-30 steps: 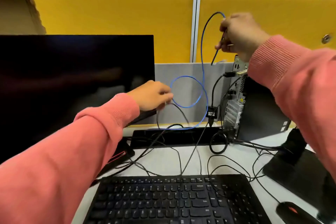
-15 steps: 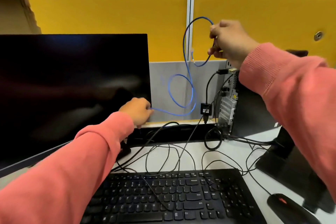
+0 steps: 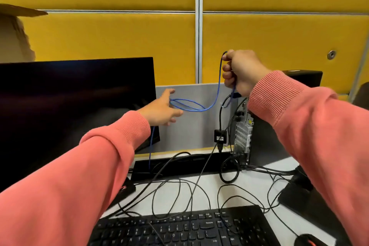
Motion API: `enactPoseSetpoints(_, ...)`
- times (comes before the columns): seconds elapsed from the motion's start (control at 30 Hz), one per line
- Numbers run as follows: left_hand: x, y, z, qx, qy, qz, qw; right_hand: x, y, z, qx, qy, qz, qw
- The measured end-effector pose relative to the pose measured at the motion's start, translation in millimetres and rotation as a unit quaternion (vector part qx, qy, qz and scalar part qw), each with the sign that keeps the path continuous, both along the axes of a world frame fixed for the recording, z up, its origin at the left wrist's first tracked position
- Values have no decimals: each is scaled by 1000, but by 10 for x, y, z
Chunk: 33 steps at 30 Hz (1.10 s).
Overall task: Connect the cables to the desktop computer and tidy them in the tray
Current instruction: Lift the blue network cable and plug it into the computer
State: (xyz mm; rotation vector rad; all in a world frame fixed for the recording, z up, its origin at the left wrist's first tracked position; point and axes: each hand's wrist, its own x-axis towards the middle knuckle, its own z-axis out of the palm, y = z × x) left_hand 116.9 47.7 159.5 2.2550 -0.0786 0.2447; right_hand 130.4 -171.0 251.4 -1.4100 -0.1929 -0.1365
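A blue cable (image 3: 218,86) runs between both hands above the desk. My right hand (image 3: 242,72) grips it in a fist just above the rear panel of the desktop computer (image 3: 242,130). The cable comes out at the top of the fist and hangs down below it. From there it sags left in flat loops (image 3: 187,106) into my left hand (image 3: 161,111), which has straight fingers, with the loops lying between thumb and fingers. A strand drops below that wrist towards the long black tray (image 3: 185,166). Several black cables are plugged into the computer's rear.
A black monitor (image 3: 75,110) stands at left and a keyboard (image 3: 179,227) lies at the front. Loose black cables (image 3: 179,195) sprawl over the white desk, and a small black adapter (image 3: 220,137) hangs beside the tower. A mouse (image 3: 307,240) and another monitor's stand (image 3: 299,195) sit at right.
The tall blue arc over my right hand is gone and that hand now holds the cable in a fist. My left hand rose and opened, and the round loop flattened towards it.
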Motion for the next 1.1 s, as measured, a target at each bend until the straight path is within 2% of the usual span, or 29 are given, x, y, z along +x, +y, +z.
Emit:
enactPoseSetpoints(0.1,82,-12,-162,139,2,-22,990,47,-30,-5,69,55,52,995)
enactPoseSetpoints(0.23,229,-17,-378,297,-27,1,955,97,-90,41,166,120,90,975)
enactPoseSetpoints(0.37,361,24,-594,391,-39,30,919,119,-91,51,204,153,103,962)
enactPoseSetpoints(0.5,514,38,-808,480,-97,88,867,184,-28,-16,235,175,120,948)
enactPoseSetpoints(0.7,682,45,-1087,535,-78,85,837,304,104,-6,303,189,146,923)
enactPoseSetpoints(0.83,732,33,-1200,540,-36,74,838,389,224,28,340,174,176,907)
enactPoseSetpoints(0.9,738,33,-1176,509,-28,52,859,433,265,17,340,164,172,910)
enactPoseSetpoints(1.0,672,70,-1080,406,-11,-41,913,517,294,-68,328,155,148,920)
enactPoseSetpoints(1.1,549,85,-920,311,-1,-119,943,589,288,-166,322,159,131,924)
